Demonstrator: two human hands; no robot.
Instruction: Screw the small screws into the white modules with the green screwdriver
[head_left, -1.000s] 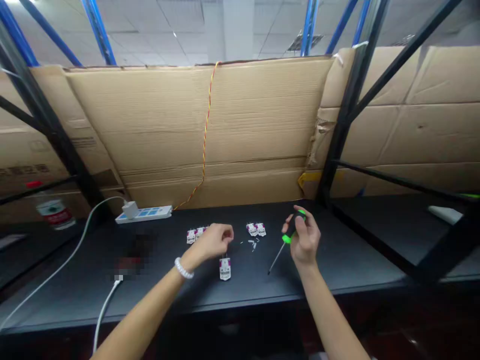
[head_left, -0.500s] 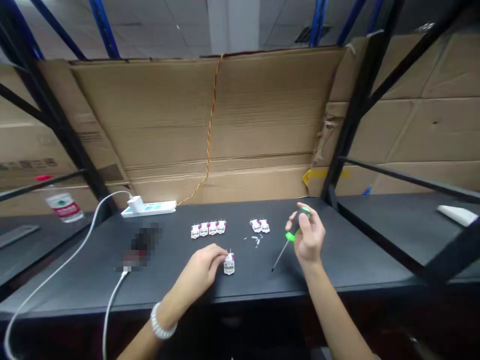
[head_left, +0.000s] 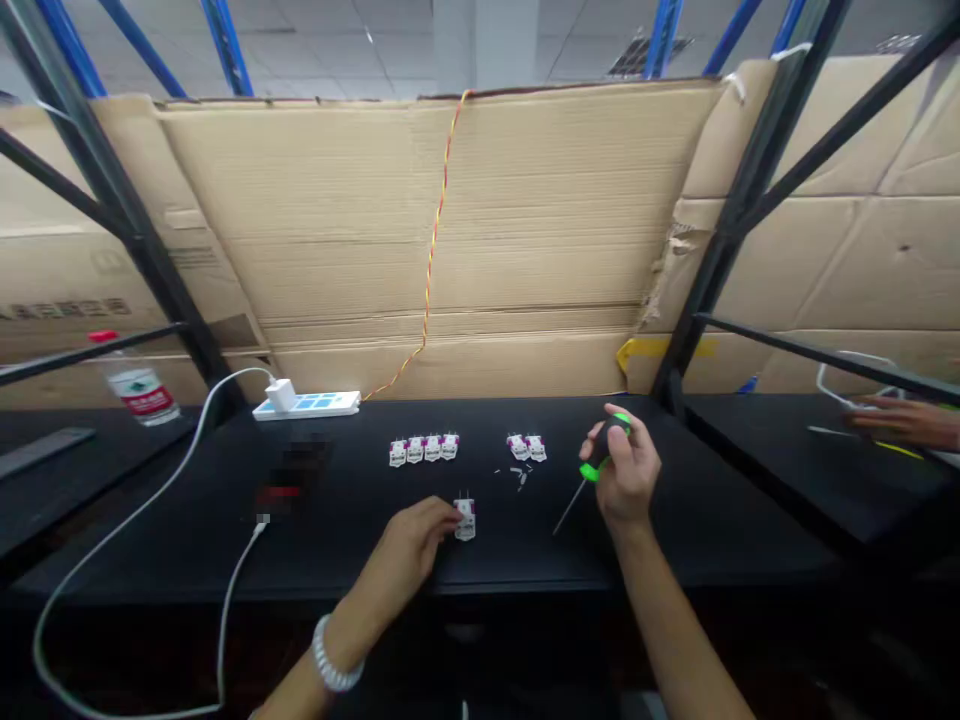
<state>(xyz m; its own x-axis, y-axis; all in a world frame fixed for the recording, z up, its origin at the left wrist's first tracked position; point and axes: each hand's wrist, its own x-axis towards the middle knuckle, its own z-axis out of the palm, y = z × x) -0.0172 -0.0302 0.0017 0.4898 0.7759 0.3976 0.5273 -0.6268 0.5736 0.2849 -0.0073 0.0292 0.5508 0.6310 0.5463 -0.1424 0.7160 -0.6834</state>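
My right hand (head_left: 628, 468) is wrapped round the black and green handle of a screwdriver (head_left: 570, 505), its shaft slanting down to the left over the black table. My left hand (head_left: 416, 535), with a white coiled band on the wrist, pinches the left edge of a small white and magenta part (head_left: 466, 520) with thin metal prongs pointing away from me. Beyond it stands a row of several similar parts (head_left: 424, 449). Two more such parts (head_left: 526, 448) sit further right, with small white bits (head_left: 519, 475) scattered in front of them.
A white power strip (head_left: 319, 404) with a charger and a long white cable (head_left: 142, 510) lies at the back left. Nearby is a blurred dark object (head_left: 289, 480). Black rack posts flank the table. A water bottle (head_left: 146, 392) and another person's hand (head_left: 911, 420) are beyond them.
The view has shifted slightly. My left fingers have moved from the prong end down to the part's side. Another person's hand has appeared at the right. The screwdriver stays in my right hand.
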